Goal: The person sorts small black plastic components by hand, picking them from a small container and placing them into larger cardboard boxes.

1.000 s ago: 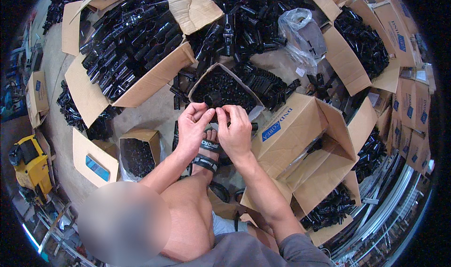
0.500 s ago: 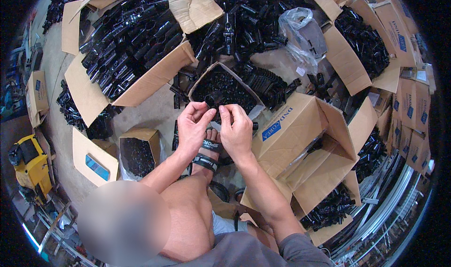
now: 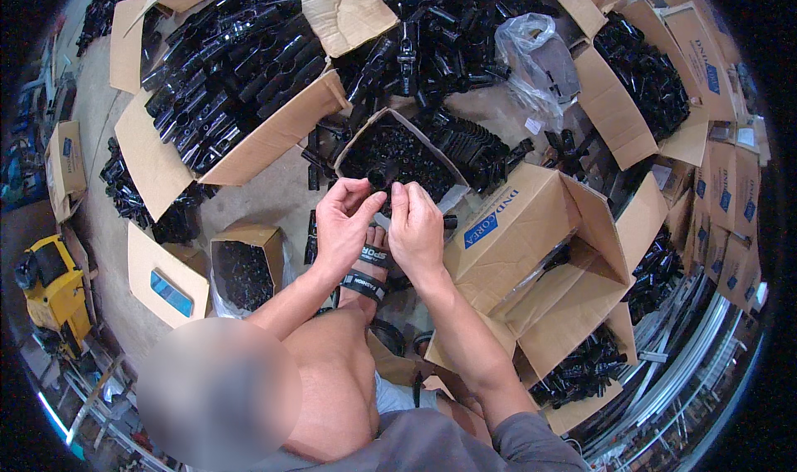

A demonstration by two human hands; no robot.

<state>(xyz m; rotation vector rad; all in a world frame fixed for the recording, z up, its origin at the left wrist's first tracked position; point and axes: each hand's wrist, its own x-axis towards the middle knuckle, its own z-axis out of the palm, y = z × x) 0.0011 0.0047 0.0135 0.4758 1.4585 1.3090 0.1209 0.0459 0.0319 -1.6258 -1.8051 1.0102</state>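
Observation:
A small black round part, ring-like in outline, is pinched between the thumb and fingers of my left hand. Close on its right, my right hand has its thumb and forefinger pressed together at the part's edge; whatever lies between them is too small to make out. Both hands hover over the near end of an open carton filled with small black pieces. Rows of black ribbed parts lie against that carton's right side.
A big carton of black tubular parts stands at left, with an opened carton at right. A small carton of black bits sits near a phone on a cardboard flap. A clear plastic bag lies beyond. My sandalled foot is below the hands.
The black part has tilted slightly, so its round opening shows more plainly. Both hands stay in nearly the same place, fingers still together.

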